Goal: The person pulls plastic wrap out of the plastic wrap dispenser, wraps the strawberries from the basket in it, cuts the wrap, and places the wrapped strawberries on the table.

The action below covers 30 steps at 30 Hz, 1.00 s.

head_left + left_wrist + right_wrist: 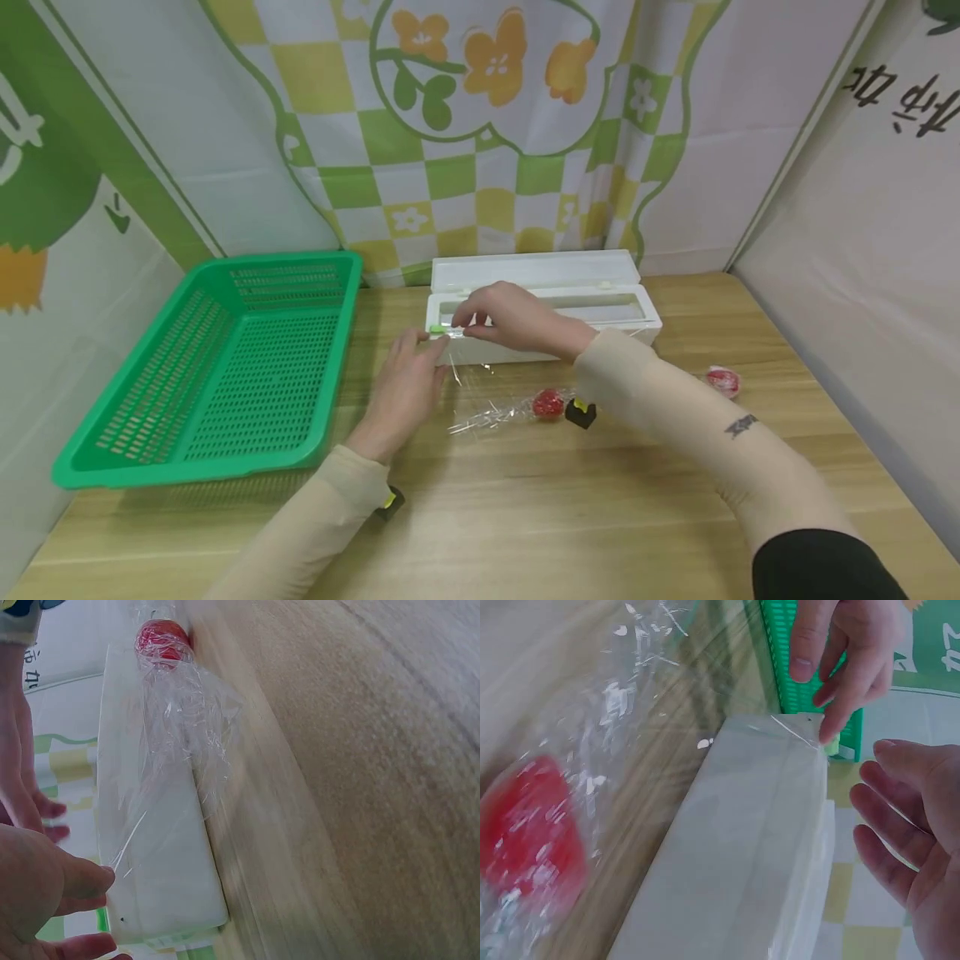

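Note:
A white cling film dispenser (487, 351) stands on the table with its lid (536, 271) raised. Clear film (176, 720) trails down its front and out over the table, around a round red fruit (548, 405). At the dispenser's left end, my left hand (405, 387) touches the film near a small green slider (437, 330), its fingers spread. Over the front edge just beside it hovers my right hand (517, 321); in the right wrist view its fingers (896, 825) are loosely bent with nothing between them. The fruit's exact kind cannot be told through the film.
To the left stands a green plastic basket (341, 367). Another red film-wrapped piece (723, 382) lies at the right, beyond my right forearm. A patterned curtain (457, 183) hangs behind the dispenser. The wooden table (525, 517) stretches towards me.

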Motion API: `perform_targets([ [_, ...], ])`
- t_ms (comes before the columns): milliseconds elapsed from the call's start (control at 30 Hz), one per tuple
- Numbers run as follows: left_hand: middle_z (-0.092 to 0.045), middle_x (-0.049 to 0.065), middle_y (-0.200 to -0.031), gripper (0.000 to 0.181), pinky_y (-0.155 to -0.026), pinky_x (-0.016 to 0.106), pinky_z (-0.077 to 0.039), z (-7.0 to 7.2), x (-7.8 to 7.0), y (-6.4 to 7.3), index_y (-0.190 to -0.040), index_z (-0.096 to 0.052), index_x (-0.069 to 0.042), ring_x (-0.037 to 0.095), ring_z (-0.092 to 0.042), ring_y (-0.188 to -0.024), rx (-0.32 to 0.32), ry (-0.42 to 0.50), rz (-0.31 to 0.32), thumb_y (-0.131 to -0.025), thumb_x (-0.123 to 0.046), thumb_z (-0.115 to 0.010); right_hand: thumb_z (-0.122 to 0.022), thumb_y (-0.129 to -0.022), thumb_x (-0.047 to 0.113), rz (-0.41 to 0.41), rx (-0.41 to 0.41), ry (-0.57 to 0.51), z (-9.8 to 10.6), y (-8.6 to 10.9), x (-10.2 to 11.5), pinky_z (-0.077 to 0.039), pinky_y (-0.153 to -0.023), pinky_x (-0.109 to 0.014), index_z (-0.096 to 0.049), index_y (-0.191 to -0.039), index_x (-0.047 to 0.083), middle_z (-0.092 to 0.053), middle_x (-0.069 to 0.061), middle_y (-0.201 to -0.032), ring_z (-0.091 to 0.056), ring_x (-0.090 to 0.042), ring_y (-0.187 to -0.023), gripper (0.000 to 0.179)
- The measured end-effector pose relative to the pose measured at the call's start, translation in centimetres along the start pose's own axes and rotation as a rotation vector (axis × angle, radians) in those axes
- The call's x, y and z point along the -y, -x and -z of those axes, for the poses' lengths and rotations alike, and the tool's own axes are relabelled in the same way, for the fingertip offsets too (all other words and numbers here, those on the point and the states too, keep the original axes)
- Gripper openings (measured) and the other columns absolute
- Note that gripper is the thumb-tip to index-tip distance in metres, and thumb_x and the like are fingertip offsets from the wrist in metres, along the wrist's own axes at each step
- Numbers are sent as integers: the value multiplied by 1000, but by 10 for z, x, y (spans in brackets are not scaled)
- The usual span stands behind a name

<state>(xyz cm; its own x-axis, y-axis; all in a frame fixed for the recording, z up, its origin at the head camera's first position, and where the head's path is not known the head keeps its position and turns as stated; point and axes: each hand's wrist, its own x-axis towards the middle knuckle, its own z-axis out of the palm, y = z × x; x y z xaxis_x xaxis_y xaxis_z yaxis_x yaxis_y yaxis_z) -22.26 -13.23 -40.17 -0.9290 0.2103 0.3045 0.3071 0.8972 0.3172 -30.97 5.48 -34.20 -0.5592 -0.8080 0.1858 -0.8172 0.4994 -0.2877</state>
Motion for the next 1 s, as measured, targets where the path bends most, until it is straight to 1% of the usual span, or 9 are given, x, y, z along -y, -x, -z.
perform_targets([
  [167, -54, 20, -130, 46, -97, 48, -52, -1, 1, 1, -134, -60, -9, 36, -53, -119, -17, -30, -23, -89, -10, -70, -69, -93, 17, -30, -16, 53, -10, -19, 3, -56, -86, -30, -77, -107, 16, -76, 0, -105, -71, -12, -89, 16],
  [300, -56, 20, -126, 43, -92, 47, -55, -2, 1, 1, -131, -62, -10, 37, -56, -113, -46, -66, -51, -88, -9, -71, -69, -92, 19, -43, -18, 87, -18, -30, 2, -55, -90, -31, -77, -105, 17, -76, 1, -103, -70, -13, -91, 16],
  [467, -57, 19, -123, 41, -87, 47, -56, -2, 0, 0, -128, -63, -10, 36, -58, -109, -68, -105, -65, -88, -9, -71, -71, -91, 19, -56, 26, 79, -23, -40, 3, -55, -92, -31, -77, -108, 19, -76, 1, -106, -70, -13, -94, 18],
  [533, -58, 19, -123, 42, -86, 47, -57, -2, -2, 0, -129, -63, -10, 36, -58, -108, -64, -114, -61, -88, -9, -72, -71, -90, 19, -64, 49, 86, -23, -43, 3, -55, -91, -30, -77, -108, 20, -76, 2, -106, -69, -13, -94, 19],
  [667, -59, 19, -123, 40, -83, 45, -57, -1, -4, 0, -128, -64, -8, 35, -59, -106, -63, -136, -61, -88, -10, -71, -72, -89, 17, -60, 75, 102, -23, -46, 5, -54, -90, -28, -78, -105, 21, -76, 3, -103, -69, -12, -92, 17],
  [800, -60, 17, -119, 36, -81, 44, -57, 1, -6, -2, -125, -66, -7, 33, -60, -103, -55, -154, -55, -90, -10, -67, -72, -89, 16, 3, 74, 133, -21, -45, 2, -55, -90, -29, -79, -99, 18, -77, 2, -98, -70, -14, -90, 13],
  [867, -60, 16, -116, 34, -77, 43, -57, 3, -7, -3, -124, -66, -6, 32, -60, -101, -43, -157, -46, -91, -9, -65, -71, -89, 15, 35, 72, 153, -19, -42, 0, -55, -91, -30, -80, -96, 17, -77, 1, -95, -71, -15, -90, 11],
  [933, -60, 16, -114, 31, -74, 42, -57, 4, -7, -4, -122, -67, -7, 32, -59, -99, -34, -156, -42, -91, -7, -63, -71, -90, 15, 48, 70, 164, -17, -38, -3, -56, -91, -31, -80, -95, 16, -77, -1, -92, -71, -16, -90, 11],
  [1000, -61, 16, -113, 30, -74, 42, -56, 7, -7, -5, -119, -68, -6, 32, -60, -98, -30, -161, -41, -90, -4, -62, -70, -90, 14, 54, 70, 164, -15, -35, -6, -56, -91, -31, -80, -94, 15, -77, -1, -91, -71, -17, -90, 11],
])
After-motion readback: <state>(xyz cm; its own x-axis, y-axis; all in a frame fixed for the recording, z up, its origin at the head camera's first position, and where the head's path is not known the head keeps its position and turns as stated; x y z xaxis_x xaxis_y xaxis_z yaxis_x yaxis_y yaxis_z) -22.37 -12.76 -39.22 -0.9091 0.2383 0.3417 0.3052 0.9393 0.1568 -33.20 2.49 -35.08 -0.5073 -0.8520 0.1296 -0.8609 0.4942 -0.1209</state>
